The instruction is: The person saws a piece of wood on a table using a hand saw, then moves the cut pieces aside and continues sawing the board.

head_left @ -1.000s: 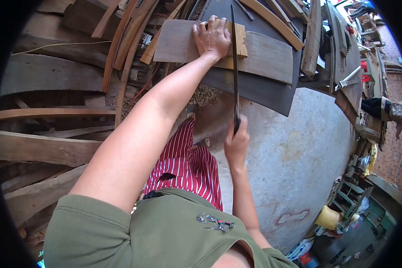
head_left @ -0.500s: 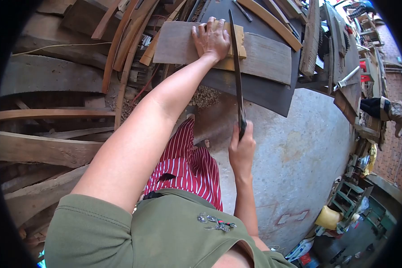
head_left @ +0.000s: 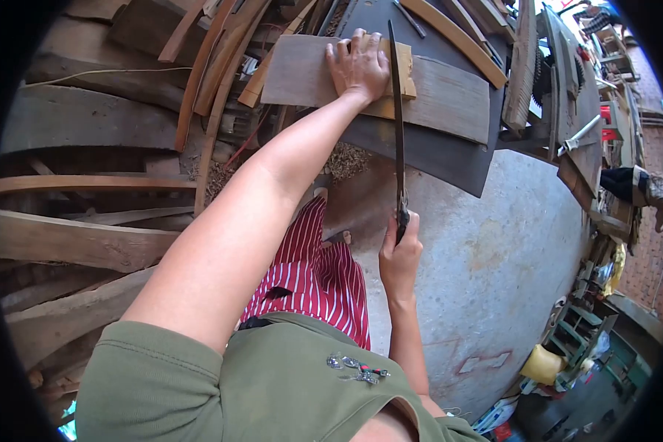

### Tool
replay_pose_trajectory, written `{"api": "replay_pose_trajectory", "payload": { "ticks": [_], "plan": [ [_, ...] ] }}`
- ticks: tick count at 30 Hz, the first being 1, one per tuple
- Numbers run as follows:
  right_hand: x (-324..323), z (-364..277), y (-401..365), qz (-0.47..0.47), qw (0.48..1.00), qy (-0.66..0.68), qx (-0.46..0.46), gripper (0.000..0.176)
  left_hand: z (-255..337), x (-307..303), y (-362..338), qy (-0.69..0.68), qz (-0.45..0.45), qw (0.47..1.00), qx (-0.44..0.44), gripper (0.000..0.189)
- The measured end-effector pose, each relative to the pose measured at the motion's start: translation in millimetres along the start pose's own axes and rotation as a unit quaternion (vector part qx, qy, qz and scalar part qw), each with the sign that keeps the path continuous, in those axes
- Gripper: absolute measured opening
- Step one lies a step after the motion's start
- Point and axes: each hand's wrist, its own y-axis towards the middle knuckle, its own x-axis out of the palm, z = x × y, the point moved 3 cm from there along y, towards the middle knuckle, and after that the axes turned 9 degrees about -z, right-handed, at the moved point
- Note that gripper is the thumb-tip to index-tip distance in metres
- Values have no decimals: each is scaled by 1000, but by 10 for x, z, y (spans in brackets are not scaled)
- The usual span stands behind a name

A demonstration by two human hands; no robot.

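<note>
My left hand (head_left: 359, 68) lies flat with fingers spread, pressing on a brown plank (head_left: 449, 99) and a short yellow piece of wood (head_left: 408, 70) at its middle. My right hand (head_left: 399, 265) is closed around the dark handle of a handsaw (head_left: 399, 140). The long, narrow blade points away from me and crosses the yellow wood just right of my left hand. Beneath the plank is a dark, flat work surface (head_left: 460, 163).
Curved timbers (head_left: 88, 237) are stacked at left. A long orange-brown strip (head_left: 464, 37) lies behind the plank. Wood shavings (head_left: 346, 160) are under the bench. Concrete floor (head_left: 486, 295) stretches to my right, with a yellow container (head_left: 543, 365) beyond. Another person's foot (head_left: 652, 188) shows far right.
The view has shifted a little, moving the scene slightly right. The saw and my right hand have come slightly back toward me; my left hand stays on the wood.
</note>
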Motion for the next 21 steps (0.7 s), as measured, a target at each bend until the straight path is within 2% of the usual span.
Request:
{"api": "replay_pose_trajectory", "payload": {
  "ticks": [1,3,5,7,11,13,16,19,21],
  "plan": [
    [5,12,62,25,999,-7,-39,16,7,-7,12,-4,1,1000,1,46],
    [51,-23,408,30,996,-64,-61,16,1,-23,0,-6,2,1000,4,45],
    [191,-105,1105,52,992,-69,-87,16,-24,-2,15,-4,11,1000,9,45],
    [232,-151,1301,69,991,-84,-73,16,-16,27,4,-8,8,1000,17,45],
    [215,-7,747,71,991,-25,-108,17,12,46,24,-21,7,1000,10,46],
    [197,162,281,62,994,-35,-78,19,-14,14,7,-9,16,1000,13,46],
    [106,139,-22,36,997,-30,-55,20,-14,9,8,-3,3,1000,7,46],
    [151,135,404,41,995,-63,-63,19,-11,36,17,-17,0,1000,9,47],
    [238,31,882,78,989,-43,-114,17,-27,33,20,-29,-9,999,12,47]
  ]
}}
